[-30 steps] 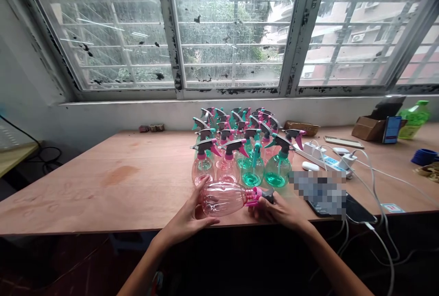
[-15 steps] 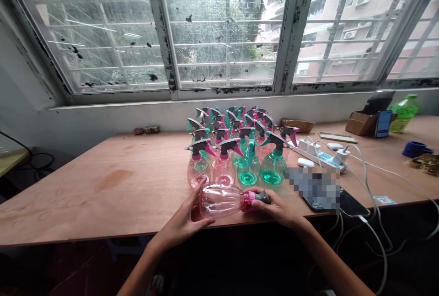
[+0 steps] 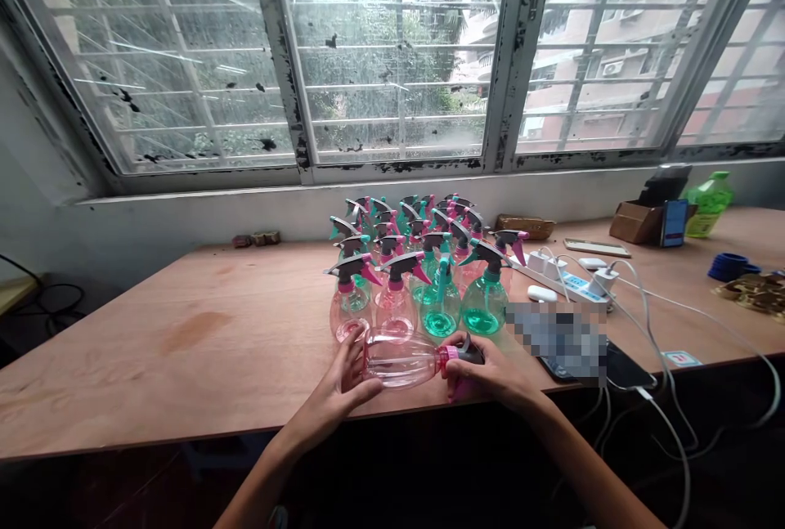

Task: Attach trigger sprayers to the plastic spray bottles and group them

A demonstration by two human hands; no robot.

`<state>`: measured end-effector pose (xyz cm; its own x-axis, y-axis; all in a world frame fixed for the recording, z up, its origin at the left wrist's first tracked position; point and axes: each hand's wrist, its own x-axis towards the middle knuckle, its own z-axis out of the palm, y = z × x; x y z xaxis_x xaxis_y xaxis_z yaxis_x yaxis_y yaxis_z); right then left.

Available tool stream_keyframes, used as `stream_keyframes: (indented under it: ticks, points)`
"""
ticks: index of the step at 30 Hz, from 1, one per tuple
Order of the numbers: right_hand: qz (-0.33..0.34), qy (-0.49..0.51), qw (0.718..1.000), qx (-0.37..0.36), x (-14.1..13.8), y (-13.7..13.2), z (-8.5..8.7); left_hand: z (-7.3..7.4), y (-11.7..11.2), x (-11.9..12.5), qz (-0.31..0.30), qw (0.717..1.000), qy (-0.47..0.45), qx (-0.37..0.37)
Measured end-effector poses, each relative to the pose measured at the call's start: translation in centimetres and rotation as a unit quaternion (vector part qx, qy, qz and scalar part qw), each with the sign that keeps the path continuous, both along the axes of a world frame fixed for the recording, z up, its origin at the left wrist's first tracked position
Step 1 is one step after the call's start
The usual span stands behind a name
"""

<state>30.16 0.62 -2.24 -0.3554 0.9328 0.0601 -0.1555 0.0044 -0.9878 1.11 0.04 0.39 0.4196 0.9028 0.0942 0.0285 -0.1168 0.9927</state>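
Observation:
A clear pink spray bottle (image 3: 401, 359) lies on its side between my hands, just over the table's front edge, its base to the left. My left hand (image 3: 347, 378) is curved around the base end, thumb below and fingers above. At the other end, my right hand (image 3: 482, 369) is closed round the dark trigger head and pink collar. Right behind stand several upright spray bottles in rows, among them a pink one (image 3: 396, 308) and a green one (image 3: 484, 307). Their heads are black with pink or green nozzles.
On the wooden table (image 3: 270, 308), a power strip (image 3: 567, 280) with plugs and white cables lies to the right. Near it are a black phone (image 3: 629, 365), a cardboard box (image 3: 634, 222), a green jug (image 3: 710, 203) and blue rings (image 3: 728, 266). Small blocks (image 3: 265, 238) sit by the wall.
The held bottle has turned about its long axis, so its trigger head now faces differently, with a pink part showing below my right hand. My left fingers have shifted on the base.

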Motion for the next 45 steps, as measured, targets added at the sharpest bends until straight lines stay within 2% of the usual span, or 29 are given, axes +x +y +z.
stream_keyframes:
  ticks: [2, 4, 10, 13, 18, 23, 28, 33, 36, 45]
  points:
    - [-0.006, -0.002, 1.0, -0.007, 0.1, 0.0, 0.0, 0.3, 0.1, 0.1, 0.005, 1.0, 0.005, -0.001]
    - [-0.012, -0.006, 1.0, -0.013, 0.1, 0.0, 0.1, 0.4, 0.0, 0.0, -0.015, 1.0, 0.009, -0.004]
    - [-0.027, -0.018, 0.999, 0.002, 0.0, -0.3, 0.3, -0.6, -0.4, -0.4, -0.057, 0.998, 0.003, 0.041]
    - [-0.016, -0.012, 1.0, 0.001, 0.1, -0.3, -0.1, -1.0, -0.6, -0.2, -0.041, 0.998, 0.012, 0.053]
    - [-0.009, -0.036, 0.999, 0.026, 0.3, -0.2, -0.6, -1.0, -0.6, -0.1, -0.005, 1.0, 0.004, 0.018]
    - [-0.012, -0.036, 0.999, 0.032, 0.3, -0.1, -0.7, -1.0, -0.6, -0.2, -0.036, 0.999, 0.022, 0.027]
    - [-0.015, -0.025, 0.999, 0.032, 0.4, -0.2, -0.7, -1.4, -0.7, -0.2, -0.032, 0.997, 0.012, 0.07]
    - [-0.023, -0.062, 0.996, 0.062, 0.6, -0.2, -0.6, -1.4, -0.6, -0.2, -0.037, 0.998, -0.035, 0.041]
    - [-0.032, -0.069, 0.994, 0.074, 0.7, -0.1, -0.8, -1.5, -0.4, -0.2, -0.06, 0.997, -0.038, 0.016]
    - [-0.025, -0.028, 0.998, 0.049, 0.5, -0.1, -0.7, -1.7, -0.7, -0.3, -0.073, 0.996, -0.002, 0.047]
